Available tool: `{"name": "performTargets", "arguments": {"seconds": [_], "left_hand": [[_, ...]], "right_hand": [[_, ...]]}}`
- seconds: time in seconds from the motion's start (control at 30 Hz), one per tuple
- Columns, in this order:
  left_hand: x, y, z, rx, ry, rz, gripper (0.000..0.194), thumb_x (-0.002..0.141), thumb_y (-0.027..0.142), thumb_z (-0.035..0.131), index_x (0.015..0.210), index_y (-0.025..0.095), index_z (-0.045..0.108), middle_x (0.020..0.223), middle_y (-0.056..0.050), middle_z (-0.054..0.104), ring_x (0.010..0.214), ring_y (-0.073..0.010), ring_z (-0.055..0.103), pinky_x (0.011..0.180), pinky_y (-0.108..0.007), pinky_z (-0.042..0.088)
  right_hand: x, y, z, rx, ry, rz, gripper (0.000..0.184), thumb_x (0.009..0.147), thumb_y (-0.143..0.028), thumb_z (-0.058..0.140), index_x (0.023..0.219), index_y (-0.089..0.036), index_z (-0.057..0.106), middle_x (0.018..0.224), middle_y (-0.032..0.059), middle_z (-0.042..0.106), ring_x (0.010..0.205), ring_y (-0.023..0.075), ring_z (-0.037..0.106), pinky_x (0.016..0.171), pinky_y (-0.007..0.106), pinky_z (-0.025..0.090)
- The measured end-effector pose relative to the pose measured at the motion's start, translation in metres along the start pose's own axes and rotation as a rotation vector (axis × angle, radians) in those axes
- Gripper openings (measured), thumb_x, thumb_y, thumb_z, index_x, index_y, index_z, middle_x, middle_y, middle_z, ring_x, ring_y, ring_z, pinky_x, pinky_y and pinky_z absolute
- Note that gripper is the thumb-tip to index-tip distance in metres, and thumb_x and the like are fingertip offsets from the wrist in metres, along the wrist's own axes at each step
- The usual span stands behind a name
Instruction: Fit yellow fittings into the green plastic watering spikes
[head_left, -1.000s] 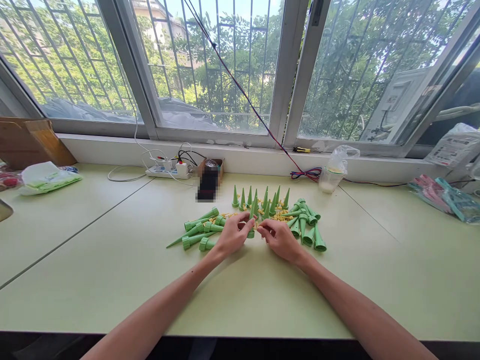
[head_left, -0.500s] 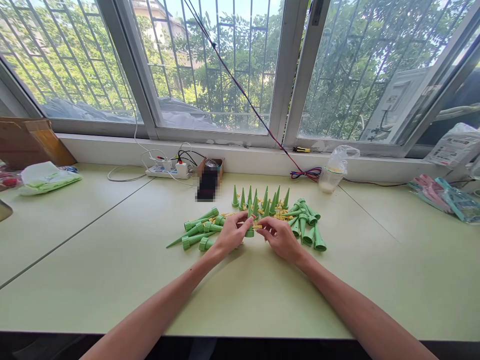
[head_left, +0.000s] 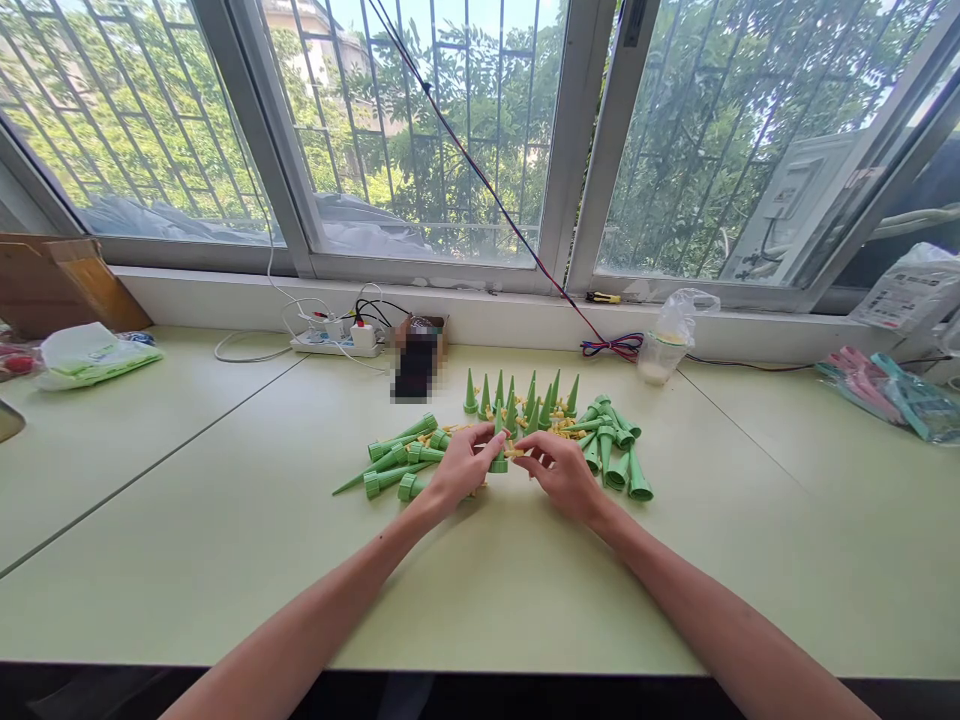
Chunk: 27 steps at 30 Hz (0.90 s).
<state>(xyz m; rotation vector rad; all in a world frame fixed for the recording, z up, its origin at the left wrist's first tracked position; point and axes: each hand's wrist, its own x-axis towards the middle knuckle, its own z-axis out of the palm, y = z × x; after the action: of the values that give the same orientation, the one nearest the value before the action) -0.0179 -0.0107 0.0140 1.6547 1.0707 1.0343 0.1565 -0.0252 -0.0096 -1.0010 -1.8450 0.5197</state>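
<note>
The person's left hand (head_left: 465, 466) is closed around a green cone (head_left: 499, 463), thumb and fingers clamped on its side, with the tip pointing up and the wide base lowest; whether that base touches the table (head_left: 525, 590) cannot be told. Just to the right of this grip, the right hand (head_left: 559, 470) has its thumb and forefinger pinched together on the near end of a small yellow piece (head_left: 514, 453), which lies sideways against the lower part of the cone. Right beyond both grips stands a cluster of upright green cones (head_left: 546, 408), with yellow bits among their bases. Left of the left hand's grip lies a pile of capped cones (head_left: 390, 482) on their sides, and right of the right hand's grip a heap of cones (head_left: 619, 470), several with open ends facing the person. Farther past the grips, near the windowsill, are a power strip (head_left: 322, 346) to the left and a plastic cup (head_left: 661, 362) to the right, a clear bag (head_left: 686, 308) at its top
</note>
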Motion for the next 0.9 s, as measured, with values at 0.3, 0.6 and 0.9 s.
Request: {"name": "performTargets", "arguments": {"seconds": [0.3, 0.6, 0.9], "left_hand": [[0.0035, -0.0054, -0.0007, 0.067, 0.015, 0.107, 0.029, 0.084, 0.041, 0.055, 0.082, 0.013, 0.064, 0.075, -0.002, 0.061, 0.064, -0.013, 0.054, 0.056, -0.022, 0.041], [0.002, -0.0037, -0.0001, 0.082, -0.002, 0.147, 0.029, 0.085, 0.04, 0.054, 0.083, 0.013, 0.062, 0.077, -0.003, 0.06, 0.061, -0.0116, 0.051, 0.05, -0.021, 0.039], [0.0016, -0.0055, 0.0001, 0.105, -0.017, 0.167, 0.028, 0.087, 0.039, 0.053, 0.085, 0.013, 0.061, 0.077, -0.003, 0.06, 0.064, -0.012, 0.055, 0.052, -0.021, 0.043]], "right_hand": [[0.0008, 0.0006, 0.0002, -0.006, -0.011, 0.013, 0.015, 0.086, -0.032, 0.064, 0.088, -0.018, 0.066, 0.075, 0.0027, 0.067, 0.06, 0.0136, 0.059, 0.057, 0.025, 0.046], [-0.0005, 0.0, -0.0009, -0.039, -0.042, 0.013, 0.026, 0.091, -0.038, 0.056, 0.078, -0.017, 0.063, 0.062, 0.0001, 0.061, 0.054, 0.012, 0.052, 0.055, 0.024, 0.041], [0.0005, -0.0014, -0.0016, -0.059, -0.063, 0.005, 0.036, 0.094, -0.037, 0.051, 0.064, -0.016, 0.055, 0.053, -0.0034, 0.05, 0.049, 0.0093, 0.043, 0.053, 0.022, 0.034]]}}
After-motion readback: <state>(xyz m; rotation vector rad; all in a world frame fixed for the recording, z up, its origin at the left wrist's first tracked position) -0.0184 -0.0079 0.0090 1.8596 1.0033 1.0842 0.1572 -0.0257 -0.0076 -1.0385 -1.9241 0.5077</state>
